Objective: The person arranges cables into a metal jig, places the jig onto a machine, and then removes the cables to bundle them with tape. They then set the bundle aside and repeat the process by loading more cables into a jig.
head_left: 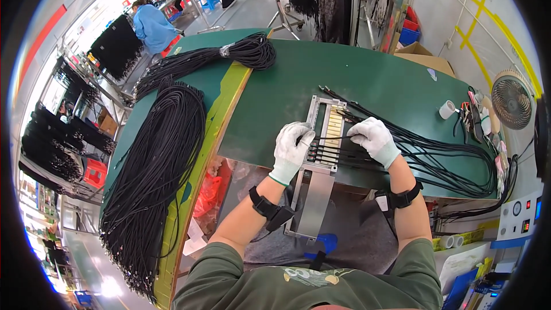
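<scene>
L hand [293, 148]: gloved, fingers curled – pressing cable ends onto metal jig [323, 138]
R hand [373, 138]: gloved, pinching black cables [436, 158] at jig's right edge
Desk [367, 80]: green

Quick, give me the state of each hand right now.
Left hand: fingers curled, pressing black cables into the slotted metal jig.
Right hand: closed on those cables.

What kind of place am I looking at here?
Most likely a cable assembly workshop. Big bundles of black cables lie on a green workbench, two gloved hands load cable ends into a metal jig, and another worker sits among racks of more cables.
</scene>
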A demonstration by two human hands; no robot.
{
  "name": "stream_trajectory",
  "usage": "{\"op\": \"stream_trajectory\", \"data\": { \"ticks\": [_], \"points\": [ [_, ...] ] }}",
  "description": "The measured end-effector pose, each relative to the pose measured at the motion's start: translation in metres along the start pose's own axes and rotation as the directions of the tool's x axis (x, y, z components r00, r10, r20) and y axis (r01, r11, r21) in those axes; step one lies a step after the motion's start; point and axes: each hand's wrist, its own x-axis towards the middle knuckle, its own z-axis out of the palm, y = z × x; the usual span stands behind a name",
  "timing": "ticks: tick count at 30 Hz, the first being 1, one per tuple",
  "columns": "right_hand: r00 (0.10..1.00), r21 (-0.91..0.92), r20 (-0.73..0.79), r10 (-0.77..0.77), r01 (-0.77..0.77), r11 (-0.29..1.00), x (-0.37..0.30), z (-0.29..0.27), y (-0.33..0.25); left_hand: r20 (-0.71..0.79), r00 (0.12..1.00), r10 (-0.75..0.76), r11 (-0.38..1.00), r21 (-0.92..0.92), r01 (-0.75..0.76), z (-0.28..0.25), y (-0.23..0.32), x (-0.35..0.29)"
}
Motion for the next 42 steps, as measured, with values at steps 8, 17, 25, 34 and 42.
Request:
{"op": "stream_trajectory", "data": {
  "ticks": [8, 17, 25, 34, 42],
  "points": [
    [0.979, 0.253, -0.089, -0.184, 0.201, 0.946, 0.008, 0.035, -0.031, 0.054, 0.981, 0.184, 0.980, -0.085, -0.179, -0.002, 0.012, 0.003],
    [0.996, 0.163, -0.018, -0.085, 0.087, 0.983, 0.008, 0.028, -0.041, 0.035, 0.973, 0.227, 0.973, -0.059, -0.224, -0.004, 0.012, 0.003],
    [0.992, 0.097, -0.070, -0.106, 0.113, 0.989, 0.007, 0.031, -0.054, 0.086, 0.942, 0.324, 0.946, 0.001, -0.325, -0.006, 0.019, 0.003],
    [0.949, -0.052, -0.224, -0.221, 0.215, 0.975, 0.013, 0.034, -0.053, 0.102, 0.985, 0.139, 0.985, -0.115, -0.127, -0.001, 0.018, 0.003],
    [0.973, 0.120, -0.201, -0.115, 0.141, 0.983, 0.012, 0.045, -0.050, 0.080, 0.969, 0.233, 0.972, -0.008, -0.233, -0.005, 0.015, 0.004]
  ]
}}
